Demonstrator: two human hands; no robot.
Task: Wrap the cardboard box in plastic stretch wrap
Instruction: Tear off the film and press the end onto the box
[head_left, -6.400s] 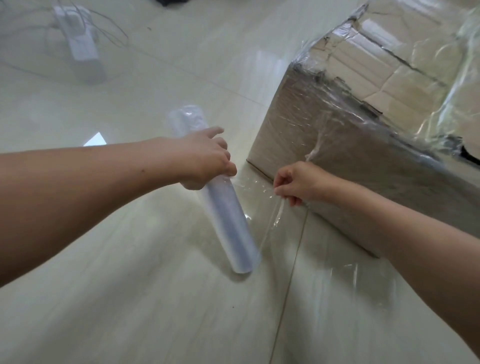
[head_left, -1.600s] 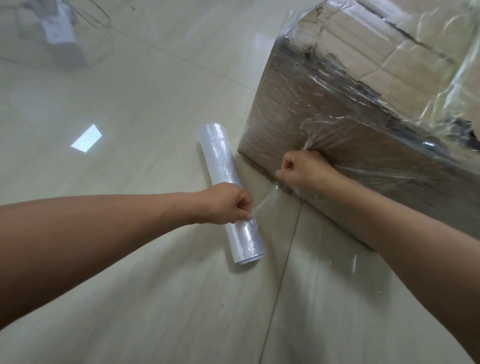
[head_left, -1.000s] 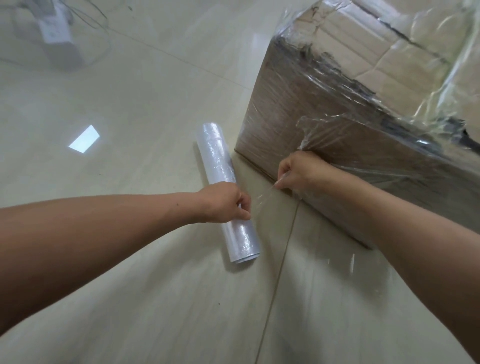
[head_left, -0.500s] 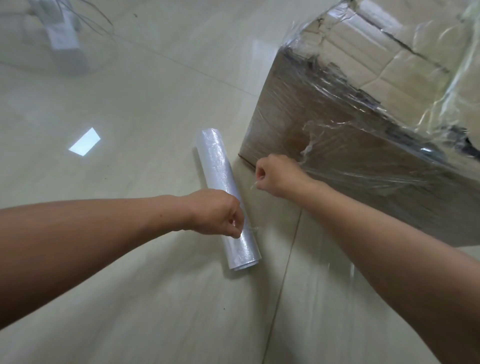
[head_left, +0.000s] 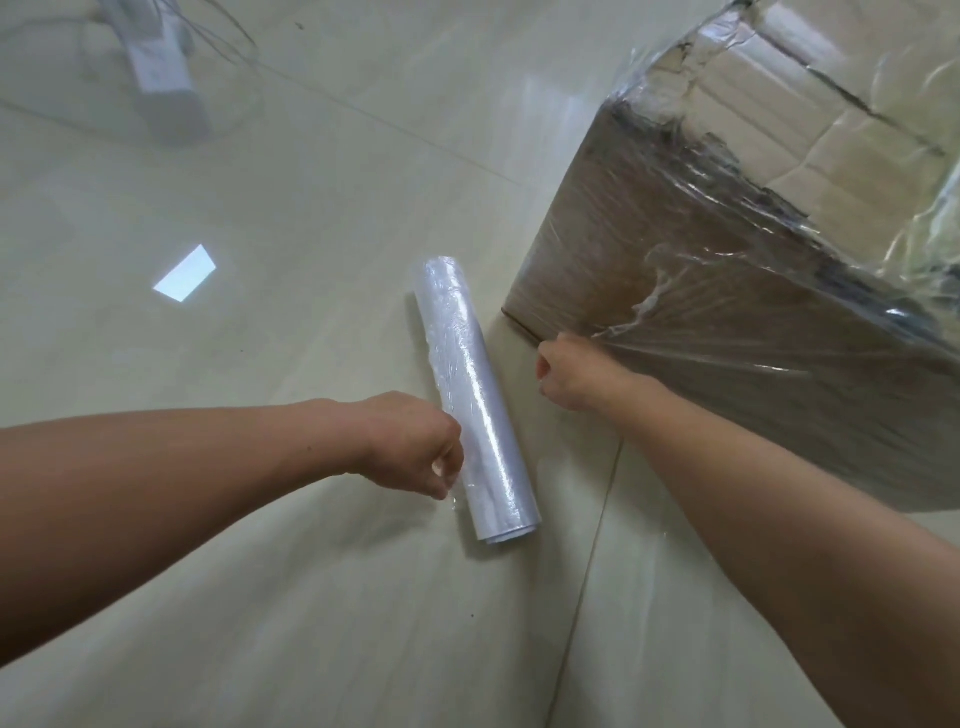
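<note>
The large cardboard box (head_left: 597, 244) stands on the floor at the right, its side and top covered in wrinkled clear stretch film (head_left: 727, 322). The roll of stretch wrap (head_left: 467, 374) lies flat on the tiles just left of the box's near corner. My left hand (head_left: 415, 447) sits against the roll's left side near its front end, fingers curled, pinching a small bit of film. My right hand (head_left: 571, 374) is a fist at the box's bottom corner, gripping a loose tail of film that stretches back onto the box side.
A white appliance base (head_left: 156, 73) with thin cables sits at the far left on the glossy tile floor. A tile seam (head_left: 587, 571) runs forward from the box corner. A bright window reflection (head_left: 184, 273) lies left of the roll.
The roll, held tilted at first, now lies flat. My left hand slid off the top of the roll to its left side. My right hand pulled the film tail left, away from the box face.
</note>
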